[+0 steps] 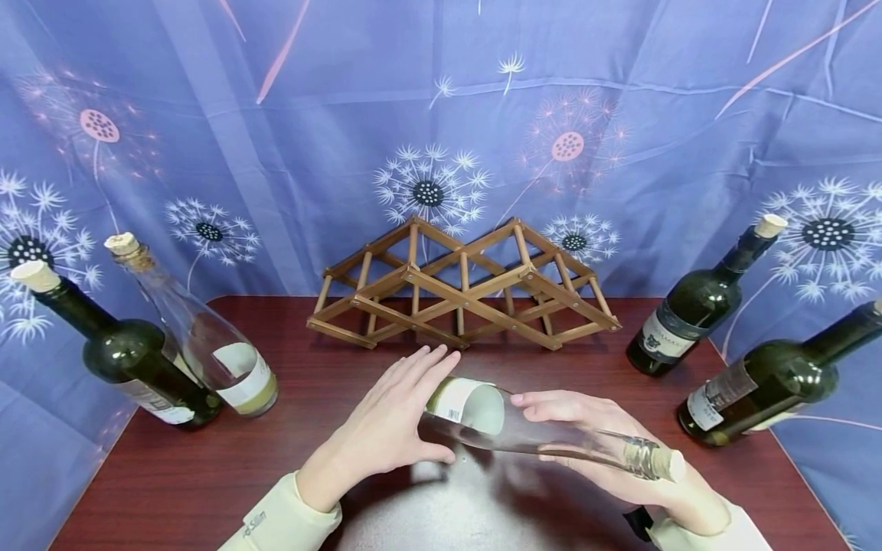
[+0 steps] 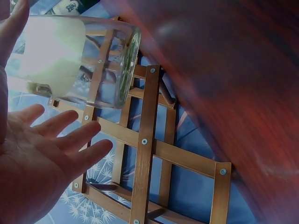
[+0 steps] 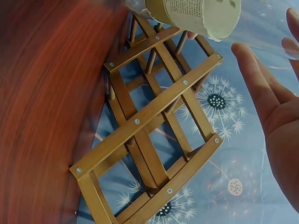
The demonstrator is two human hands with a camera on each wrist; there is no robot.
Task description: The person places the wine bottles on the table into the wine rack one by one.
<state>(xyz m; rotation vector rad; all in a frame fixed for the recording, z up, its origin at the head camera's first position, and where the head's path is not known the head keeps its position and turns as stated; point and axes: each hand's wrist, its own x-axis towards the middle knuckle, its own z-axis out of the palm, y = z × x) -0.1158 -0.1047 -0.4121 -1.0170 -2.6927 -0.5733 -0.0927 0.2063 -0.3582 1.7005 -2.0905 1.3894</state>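
A clear glass wine bottle (image 1: 472,407), with a pale label and a cork in its neck, is held lying nearly sideways above the table, its neck toward the right. My right hand (image 1: 606,440) holds it by the neck end, which lies between the thumb and fingers. At the base end is my left hand (image 1: 389,413), its fingers straight and spread beside the glass. In the left wrist view, the left hand's fingers (image 2: 70,135) extend below the bottle without curling round it. Behind both hands stands a wooden lattice wine rack (image 1: 465,295), with no bottles in it.
On the left stand a dark green corked bottle (image 1: 131,352) and another clear corked bottle (image 1: 227,360). Two dark bottles, one farther back (image 1: 689,314) and one nearer (image 1: 765,383), stand on the right. A blue dandelion-print cloth (image 1: 331,138) hangs behind the reddish-brown table (image 1: 289,444).
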